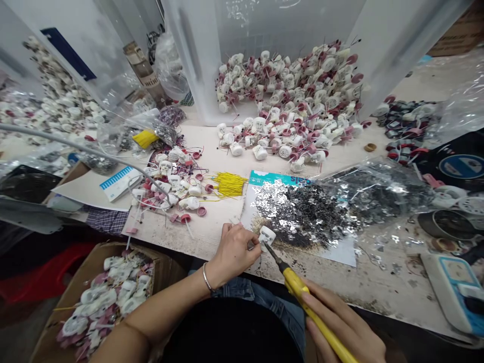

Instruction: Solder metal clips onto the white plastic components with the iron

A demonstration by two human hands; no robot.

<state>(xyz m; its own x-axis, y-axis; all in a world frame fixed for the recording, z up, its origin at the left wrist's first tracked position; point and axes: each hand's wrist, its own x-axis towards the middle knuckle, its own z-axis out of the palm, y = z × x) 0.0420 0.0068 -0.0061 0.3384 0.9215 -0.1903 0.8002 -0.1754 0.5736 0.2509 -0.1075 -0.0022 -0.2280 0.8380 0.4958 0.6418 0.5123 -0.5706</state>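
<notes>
My right hand [340, 322] is wrapped round the yellow handle of a soldering iron [300, 287]. The iron's dark tip reaches up and left to a small round white plastic part [267, 235] with slots. My left hand [238, 247], a bracelet at its wrist, is closed in a pinch right beside that part. What sits between its fingertips is too small to make out. Just beyond the part, a heap of small dark and shiny metal pieces [302, 212] covers a sheet of white and teal packaging [260, 177].
A bundle of yellow wires [230, 184] lies left of the sheet, near white and pink parts [181, 189]. More parts are piled at the back [287, 101]. A cardboard box [166, 267] of parts stands low left. A blue and white power device [451, 290] sits at right.
</notes>
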